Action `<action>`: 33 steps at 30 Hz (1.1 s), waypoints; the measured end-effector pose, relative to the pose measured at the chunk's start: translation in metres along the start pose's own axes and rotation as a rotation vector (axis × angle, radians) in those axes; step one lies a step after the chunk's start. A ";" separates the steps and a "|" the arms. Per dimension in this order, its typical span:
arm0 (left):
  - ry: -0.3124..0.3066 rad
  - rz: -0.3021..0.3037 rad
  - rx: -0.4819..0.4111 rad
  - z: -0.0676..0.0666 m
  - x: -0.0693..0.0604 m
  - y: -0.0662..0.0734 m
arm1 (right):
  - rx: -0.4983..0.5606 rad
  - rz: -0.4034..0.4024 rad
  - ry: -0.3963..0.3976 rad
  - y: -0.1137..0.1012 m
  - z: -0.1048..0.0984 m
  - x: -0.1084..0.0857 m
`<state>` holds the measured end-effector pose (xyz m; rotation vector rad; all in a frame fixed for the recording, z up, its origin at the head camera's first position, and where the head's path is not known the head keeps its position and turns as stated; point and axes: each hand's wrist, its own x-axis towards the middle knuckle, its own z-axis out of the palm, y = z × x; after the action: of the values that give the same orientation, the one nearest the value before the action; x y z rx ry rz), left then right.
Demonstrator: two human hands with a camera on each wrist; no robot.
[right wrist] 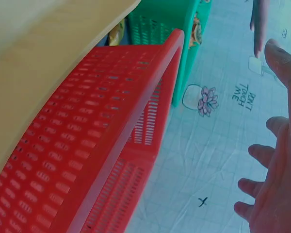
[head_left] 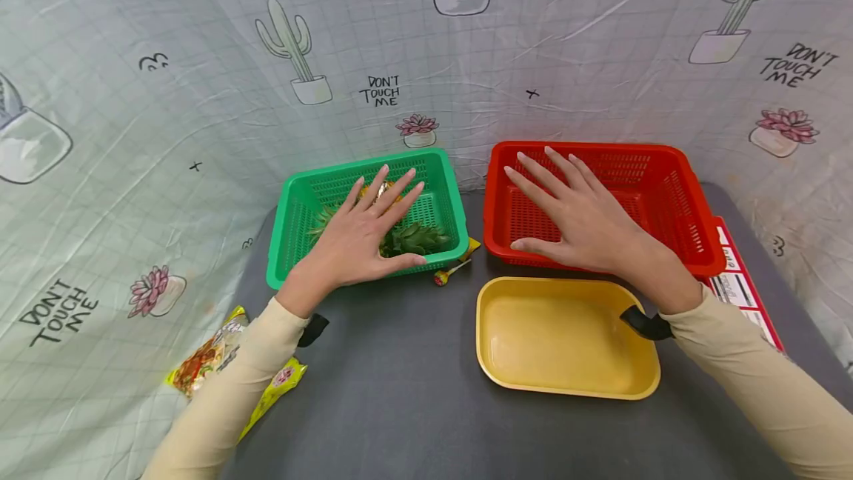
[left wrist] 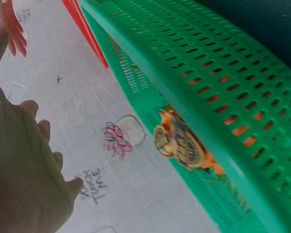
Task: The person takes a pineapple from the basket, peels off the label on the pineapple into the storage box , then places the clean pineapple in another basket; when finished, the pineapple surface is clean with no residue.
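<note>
Fingers spread and straight, my left hand hovers over the green basket, holding nothing. Inside that basket lie a leafy green top and an orange item with a tag, partly hidden by the hand in the head view. My right hand, also spread and empty, is above the red basket, whose visible part holds nothing. The left wrist view shows my left hand beside the green basket's rim; the right wrist view has my right hand beyond the red basket's rim.
A yellow tray stands in front of the red basket. A lollipop and a small yellow packet lie by the green basket. Yellow packets are near my left forearm. A red-and-white printed sheet lies at right, and a patterned curtain hangs behind.
</note>
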<state>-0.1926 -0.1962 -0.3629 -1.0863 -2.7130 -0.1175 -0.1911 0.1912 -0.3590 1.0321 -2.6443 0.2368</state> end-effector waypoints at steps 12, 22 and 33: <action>0.019 -0.115 -0.074 0.002 -0.032 -0.018 | 0.046 -0.042 0.031 -0.012 0.002 0.010; 0.008 -0.219 -0.144 0.007 -0.065 -0.030 | 0.071 -0.086 0.067 -0.021 0.004 0.020; 0.023 -0.308 -0.169 0.020 -0.102 -0.046 | 0.093 -0.132 0.083 -0.031 0.008 0.029</action>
<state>-0.1559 -0.2954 -0.4051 -0.6906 -2.8707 -0.4114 -0.1921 0.1478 -0.3554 1.1951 -2.5004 0.3686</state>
